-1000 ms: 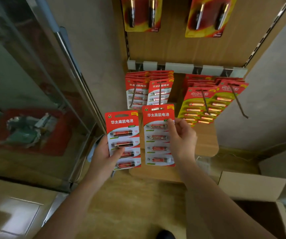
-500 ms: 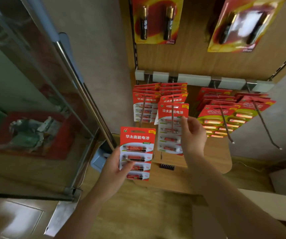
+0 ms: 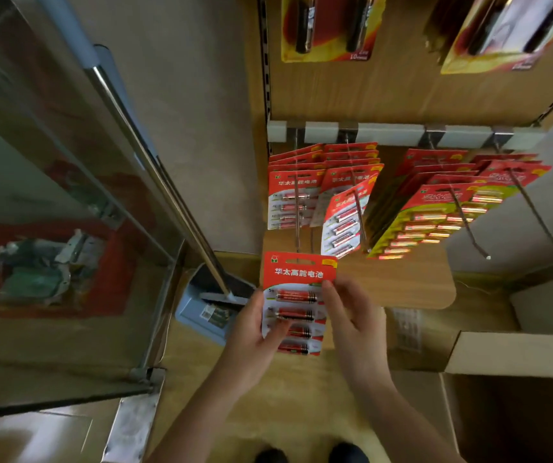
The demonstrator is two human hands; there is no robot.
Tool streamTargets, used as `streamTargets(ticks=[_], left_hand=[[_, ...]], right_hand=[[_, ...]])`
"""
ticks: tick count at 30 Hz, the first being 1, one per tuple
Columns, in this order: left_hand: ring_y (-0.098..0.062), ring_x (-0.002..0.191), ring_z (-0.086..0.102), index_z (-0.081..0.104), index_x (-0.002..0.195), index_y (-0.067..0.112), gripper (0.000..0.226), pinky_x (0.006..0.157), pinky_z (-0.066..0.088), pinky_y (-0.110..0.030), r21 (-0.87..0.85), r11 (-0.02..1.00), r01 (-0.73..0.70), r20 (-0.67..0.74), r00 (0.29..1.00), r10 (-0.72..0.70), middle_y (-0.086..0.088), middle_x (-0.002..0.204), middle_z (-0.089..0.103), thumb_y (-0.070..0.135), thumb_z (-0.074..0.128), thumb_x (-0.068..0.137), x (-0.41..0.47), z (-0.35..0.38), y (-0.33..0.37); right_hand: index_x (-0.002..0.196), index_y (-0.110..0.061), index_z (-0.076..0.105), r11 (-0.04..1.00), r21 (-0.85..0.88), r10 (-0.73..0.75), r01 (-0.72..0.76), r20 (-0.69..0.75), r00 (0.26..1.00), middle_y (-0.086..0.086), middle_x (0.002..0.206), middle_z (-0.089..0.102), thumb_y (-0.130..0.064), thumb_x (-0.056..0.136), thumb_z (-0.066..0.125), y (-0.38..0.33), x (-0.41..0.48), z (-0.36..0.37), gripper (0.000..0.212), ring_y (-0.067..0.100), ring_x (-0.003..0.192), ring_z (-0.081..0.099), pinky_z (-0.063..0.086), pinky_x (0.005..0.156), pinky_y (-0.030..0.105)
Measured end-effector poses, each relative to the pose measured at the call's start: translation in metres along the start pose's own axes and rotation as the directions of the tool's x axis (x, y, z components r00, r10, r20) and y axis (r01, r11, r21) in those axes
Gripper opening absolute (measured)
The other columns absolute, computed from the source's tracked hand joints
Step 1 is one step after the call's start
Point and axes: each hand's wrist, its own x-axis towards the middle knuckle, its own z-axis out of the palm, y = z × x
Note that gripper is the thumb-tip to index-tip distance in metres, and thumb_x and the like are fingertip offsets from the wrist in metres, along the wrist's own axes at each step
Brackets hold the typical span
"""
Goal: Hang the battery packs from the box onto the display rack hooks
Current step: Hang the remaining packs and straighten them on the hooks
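A red and white battery pack is held upright below the rack, between both hands. My left hand grips its left edge, thumb across the front. My right hand pinches its right edge. Above, the display rack's rail carries hooks. The left two hooks hold several matching red packs; the front pack on the second hook hangs tilted. Red and yellow packs fill the third hook. A hook at the far right sticks out past its packs. The open cardboard box sits at the lower right.
A wooden shelf juts out under the hooks. Larger battery cards hang higher on the panel. A glass cabinet stands to the left, with a blue dustpan and broom handle beside it. My shoes show at the bottom edge.
My right hand hung its pack on the second hook, let go, and came down to the pack in my left hand. The camera moved closer to the rack.
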Motion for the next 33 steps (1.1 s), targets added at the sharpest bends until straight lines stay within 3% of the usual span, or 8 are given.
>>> streamTargets(ticks=[3,8,12,14,18,22,27,33], left_hand=[[-0.016,0.111,0.062,0.048,0.119,0.030,0.035,0.095,0.050,-0.047,-0.011,1.000,-0.014,0.043,0.999,0.014,0.002,0.116,0.065,0.014,0.056,0.090,0.001,-0.003,0.000],[0.000,0.104,0.062,0.044,0.114,0.037,0.034,0.078,0.054,-0.018,0.037,0.997,-0.067,0.094,0.994,0.063,0.010,0.112,0.063,0.014,0.053,0.091,0.001,-0.008,0.003],[0.002,0.101,0.063,0.041,0.114,0.037,0.034,0.077,0.054,-0.018,0.057,0.992,-0.110,0.103,0.989,0.104,0.010,0.111,0.063,0.013,0.050,0.092,-0.001,-0.012,0.007],[0.000,0.103,0.063,0.041,0.116,0.037,0.033,0.077,0.055,-0.020,0.030,0.992,-0.122,0.114,0.987,0.117,0.010,0.112,0.062,0.014,0.048,0.094,0.004,-0.014,0.011],[-0.006,0.101,0.064,0.049,0.121,0.025,0.030,0.075,0.053,-0.018,-0.125,0.990,-0.066,0.121,0.989,0.081,0.006,0.109,0.065,0.028,0.044,0.092,0.020,-0.018,0.022],[0.007,0.096,0.060,0.055,0.111,0.029,0.025,0.075,0.047,-0.006,0.024,0.988,-0.156,-0.005,0.988,0.156,0.009,0.106,0.065,0.032,0.035,0.097,0.038,-0.018,0.028],[-0.008,0.079,0.065,0.056,0.107,0.012,0.029,0.064,0.051,-0.011,0.220,0.959,-0.178,-0.159,0.964,0.216,0.000,0.093,0.065,0.030,0.035,0.098,0.074,-0.017,0.040],[0.002,0.068,0.055,0.051,0.094,0.012,0.014,0.057,0.044,-0.002,0.408,0.896,-0.175,-0.307,0.898,0.315,0.009,0.082,0.056,0.024,0.044,0.096,0.109,-0.015,0.052]], right_hand=[[0.090,-0.030,0.063,1.000,-0.005,-0.012,0.011,-0.044,0.999,-0.006,0.084,0.072,-0.021,0.090,0.054,-0.001,0.002,0.006,0.013,0.006,0.080,0.069,0.056,0.069,0.023],[0.094,-0.027,0.064,0.992,-0.036,-0.126,0.123,-0.121,0.985,-0.007,0.087,0.070,-0.031,0.090,0.056,0.005,-0.006,0.010,0.010,0.006,0.078,0.068,0.055,0.062,0.019],[0.096,-0.023,0.066,0.994,-0.025,-0.111,0.108,-0.152,0.982,-0.007,0.088,0.071,-0.043,0.084,0.054,0.006,-0.008,0.013,0.026,0.007,0.079,0.068,0.056,0.063,0.024],[0.094,-0.030,0.065,0.995,-0.031,-0.102,0.098,-0.164,0.981,-0.006,0.084,0.072,-0.034,0.088,0.059,0.002,-0.001,0.016,0.010,0.008,0.079,0.069,0.057,0.066,0.028],[0.090,-0.040,0.062,0.996,-0.055,-0.085,0.076,-0.178,0.980,-0.013,0.086,0.071,-0.024,0.089,0.058,-0.003,0.016,0.021,0.017,0.007,0.083,0.068,0.058,0.072,0.033],[0.090,-0.038,0.062,0.996,-0.077,-0.056,0.042,-0.182,0.982,-0.008,0.093,0.071,-0.023,0.089,0.057,0.000,0.032,0.023,0.015,0.009,0.089,0.068,0.058,0.078,0.036],[0.104,-0.016,0.066,0.990,-0.139,0.002,-0.034,-0.224,0.974,-0.004,0.096,0.068,-0.025,0.091,0.056,-0.004,0.069,0.032,0.018,0.007,0.089,0.065,0.055,0.078,0.021],[0.108,-0.021,0.064,0.974,-0.190,0.073,-0.124,-0.255,0.964,-0.007,0.102,0.066,-0.034,0.092,0.052,-0.011,0.103,0.038,0.024,0.006,0.092,0.059,0.040,0.068,0.014]])
